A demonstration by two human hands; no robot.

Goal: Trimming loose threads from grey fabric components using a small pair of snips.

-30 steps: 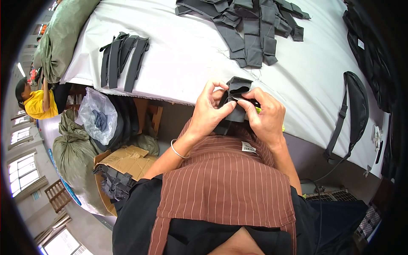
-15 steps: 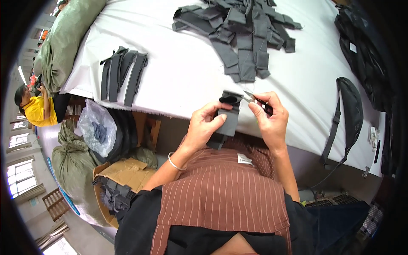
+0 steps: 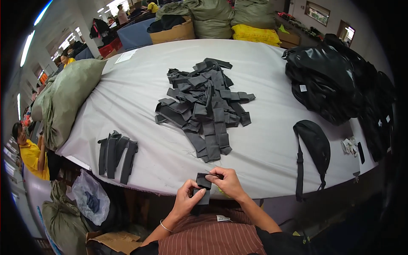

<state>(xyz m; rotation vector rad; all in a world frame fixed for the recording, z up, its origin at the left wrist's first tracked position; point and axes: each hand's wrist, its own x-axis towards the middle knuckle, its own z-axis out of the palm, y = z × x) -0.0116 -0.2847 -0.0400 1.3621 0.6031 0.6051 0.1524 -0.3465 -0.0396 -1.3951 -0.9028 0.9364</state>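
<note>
My left hand (image 3: 185,199) pinches a folded dark grey fabric strip (image 3: 204,182) at the table's front edge, thumb across its face. The strip's lower end hangs toward my striped brown apron. My right hand (image 3: 228,182) is closed around small thread snips (image 3: 211,173), mostly hidden by the fingers. Its fingertips meet the strip's upper right edge. Beyond my hands lies a loose heap of similar grey strips (image 3: 208,110), with thread ends on the cloth beside it. A few strips (image 3: 111,158) are laid apart on the left.
White cloth covers the wide table (image 3: 255,170). A black waist bag (image 3: 315,142) and a pile of black bags (image 3: 323,80) occupy the right. A stuffed green sack (image 3: 76,91) rests at left; below are a plastic-lined bin (image 3: 91,199) and cardboard box (image 3: 114,241). A person in yellow (image 3: 33,157) sits far left.
The view has tilted up, showing more of the table and room. My right hand has come in against the strip; before, the snips' blades showed clearly beside it. My left hand keeps its pinch.
</note>
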